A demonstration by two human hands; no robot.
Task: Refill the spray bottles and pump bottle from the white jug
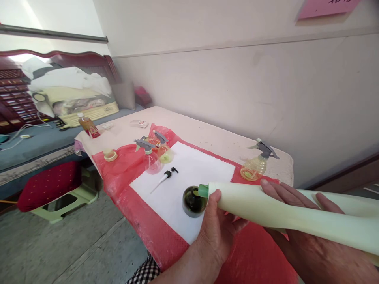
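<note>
My left hand (217, 225) is closed around the near end of a long pale green roll (245, 199), thumb on top at its rim. My right hand (296, 221) grips the same roll farther back, its fingers laid along the far side and its palm partly covered. A green tube-like tip (203, 190) sticks out of the roll's end, at the neck of a round dark green bottle (194, 203). Whether tip and bottle touch I cannot tell. That bottle stands on a white cloth (177, 225), where a black pump head (170, 172) with a white stem lies.
Spray bottles (152, 161) with grey triggers stand at the cloth's left corner; a yellowish spray bottle (254, 167) is by the wall. Red plastic sheeting (142, 232) covers part of the table. A drink bottle (89, 127), a small jar (110, 155) and a stool (56, 189) are leftward.
</note>
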